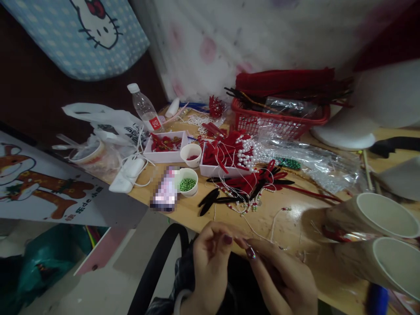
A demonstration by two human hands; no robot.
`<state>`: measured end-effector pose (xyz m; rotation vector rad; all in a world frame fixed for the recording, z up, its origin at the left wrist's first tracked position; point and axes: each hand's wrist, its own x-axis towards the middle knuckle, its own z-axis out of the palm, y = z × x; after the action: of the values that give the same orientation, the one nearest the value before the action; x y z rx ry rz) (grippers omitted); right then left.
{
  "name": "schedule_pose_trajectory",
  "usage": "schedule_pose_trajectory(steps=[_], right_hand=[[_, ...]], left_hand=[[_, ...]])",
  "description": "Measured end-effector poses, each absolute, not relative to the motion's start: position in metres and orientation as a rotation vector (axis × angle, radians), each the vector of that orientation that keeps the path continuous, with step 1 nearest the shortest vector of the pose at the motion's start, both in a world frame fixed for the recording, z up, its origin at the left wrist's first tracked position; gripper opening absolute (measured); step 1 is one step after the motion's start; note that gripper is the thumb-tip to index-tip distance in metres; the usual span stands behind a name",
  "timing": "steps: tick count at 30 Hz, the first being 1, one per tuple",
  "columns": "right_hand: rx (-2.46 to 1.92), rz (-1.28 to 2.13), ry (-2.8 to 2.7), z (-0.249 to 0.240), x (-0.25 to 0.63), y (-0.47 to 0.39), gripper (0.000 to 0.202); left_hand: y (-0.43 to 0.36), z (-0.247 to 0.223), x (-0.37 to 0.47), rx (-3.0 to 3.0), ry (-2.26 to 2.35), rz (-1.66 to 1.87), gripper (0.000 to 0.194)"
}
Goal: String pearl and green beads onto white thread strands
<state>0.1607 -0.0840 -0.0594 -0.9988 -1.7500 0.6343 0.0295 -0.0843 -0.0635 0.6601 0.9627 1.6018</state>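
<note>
My left hand [211,262] and my right hand [282,273] meet at the front edge of the table, fingertips nearly touching. Both are closed in a pinch, and what lies between the fingertips is too small to make out. A thin white string [274,223] with a few small beads runs on the wood just beyond my right hand. Further back lie black and red fuzzy stems [256,183] tangled with strings of beads. A paper cup of green beads [188,184] stands left of them, and a cup of dark red beads [191,156] is behind it.
White boxes [166,155] hold red pieces. A red basket [278,122], plastic wrapping [331,164] and a bottle [144,107] stand at the back. Two large cups [348,214] are at the right. A phone [165,190] and a white power strip [126,175] lie at the left.
</note>
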Motion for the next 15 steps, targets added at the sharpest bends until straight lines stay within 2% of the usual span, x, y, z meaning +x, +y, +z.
schedule_pose_trajectory(steps=[4, 8, 10, 12, 15], right_hand=[[-1.010, 0.562, -1.833, -0.060, 0.169, -0.083, 0.024], [-1.032, 0.530, -1.832, -0.060, 0.172, -0.082, 0.020], [-1.006, 0.537, -1.839, -0.060, 0.171, -0.082, 0.019], [-0.991, 0.543, -1.845, -0.060, 0.170, -0.082, 0.018], [-1.009, 0.527, -1.849, -0.060, 0.171, -0.082, 0.018]], left_hand=[[-0.079, -0.068, 0.030, 0.681, 0.981, 1.675, 0.026], [-0.079, -0.075, 0.004, 1.091, 1.167, 2.021, 0.017], [-0.084, -0.082, -0.015, 1.321, 1.238, 2.059, 0.017], [-0.088, -0.093, -0.038, 1.587, 1.381, 1.988, 0.028], [-0.084, -0.107, -0.076, 1.804, 1.725, 1.852, 0.055]])
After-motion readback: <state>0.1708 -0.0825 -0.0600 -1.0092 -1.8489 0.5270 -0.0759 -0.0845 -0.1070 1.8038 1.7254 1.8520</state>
